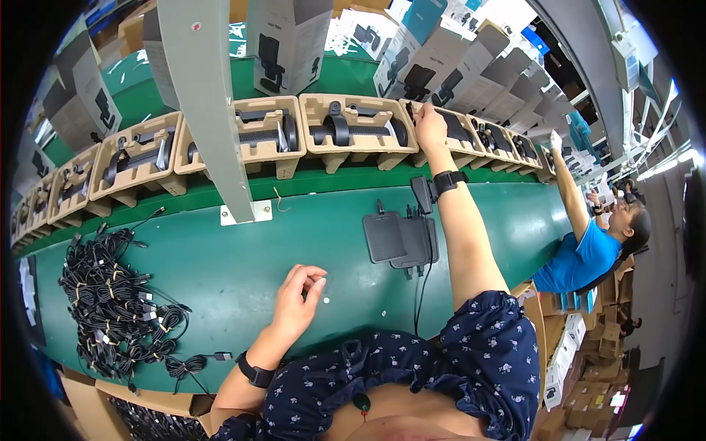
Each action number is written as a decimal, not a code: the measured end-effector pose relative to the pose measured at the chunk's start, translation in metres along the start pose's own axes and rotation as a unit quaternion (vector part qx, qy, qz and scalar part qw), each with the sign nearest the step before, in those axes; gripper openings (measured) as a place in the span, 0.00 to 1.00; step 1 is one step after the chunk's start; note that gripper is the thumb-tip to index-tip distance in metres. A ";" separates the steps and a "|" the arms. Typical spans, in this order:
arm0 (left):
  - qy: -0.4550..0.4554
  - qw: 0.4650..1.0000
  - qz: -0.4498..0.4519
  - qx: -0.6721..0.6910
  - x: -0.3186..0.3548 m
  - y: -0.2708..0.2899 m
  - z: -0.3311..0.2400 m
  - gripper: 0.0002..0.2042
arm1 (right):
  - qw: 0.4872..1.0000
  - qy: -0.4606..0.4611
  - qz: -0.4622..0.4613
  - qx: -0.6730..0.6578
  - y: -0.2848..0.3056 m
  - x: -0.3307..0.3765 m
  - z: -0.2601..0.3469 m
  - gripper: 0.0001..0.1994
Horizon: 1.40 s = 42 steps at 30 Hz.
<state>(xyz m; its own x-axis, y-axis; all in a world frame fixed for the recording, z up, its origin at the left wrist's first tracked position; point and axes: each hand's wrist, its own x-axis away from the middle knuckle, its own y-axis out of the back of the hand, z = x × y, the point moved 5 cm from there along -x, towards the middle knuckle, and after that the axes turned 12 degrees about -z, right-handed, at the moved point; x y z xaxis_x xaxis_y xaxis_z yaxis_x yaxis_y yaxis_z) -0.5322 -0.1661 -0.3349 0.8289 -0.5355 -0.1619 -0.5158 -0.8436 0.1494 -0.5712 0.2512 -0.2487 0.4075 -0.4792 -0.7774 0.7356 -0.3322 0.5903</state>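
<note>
My right hand [431, 126] reaches up to the left end of a brown molded-pulp tray [463, 151] in the row. Its fingers are closed at the tray's rim beside a small dark part; what they grip is hidden. My left hand [296, 300] hovers low over the green table [243, 283], fingers loosely curled and thumb apart, with nothing in it. Flat black plates [385, 237] with small end tabs lie below my right wrist. To the left, a trayed black device with a round end [338, 126] sits in the neighbouring tray [315, 151].
A heap of bundled black cables [110, 301] covers the table's left end. A grey post [206, 110] rises between me and the trays. Printed cartons [294, 48] stand behind the row. Another person in a blue shirt [581, 261] reaches toward the row at right.
</note>
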 end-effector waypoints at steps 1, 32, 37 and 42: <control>0.003 1.000 0.003 0.000 0.001 0.000 0.000 0.05 | 1.000 0.001 -0.001 -0.002 0.001 0.000 0.001 0.08; -0.011 1.000 0.006 -0.017 0.001 0.018 0.015 0.05 | 0.998 0.054 -0.017 0.023 -0.021 -0.004 0.008 0.06; 0.001 1.000 0.011 -0.020 -0.003 0.022 0.015 0.05 | 0.989 0.080 -0.114 0.054 -0.002 -0.012 0.015 0.04; 0.015 1.000 0.015 -0.017 -0.005 0.025 0.021 0.05 | 0.982 0.108 -0.113 0.110 -0.001 -0.006 0.017 0.04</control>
<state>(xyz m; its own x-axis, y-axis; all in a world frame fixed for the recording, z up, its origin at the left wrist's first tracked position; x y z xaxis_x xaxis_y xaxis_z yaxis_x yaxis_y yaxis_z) -0.5537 -0.1853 -0.3510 0.8199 -0.5580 -0.1284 -0.5325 -0.8255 0.1868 -0.5834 0.2405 -0.2411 0.3700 -0.1981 -0.9077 0.6957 -0.5884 0.4120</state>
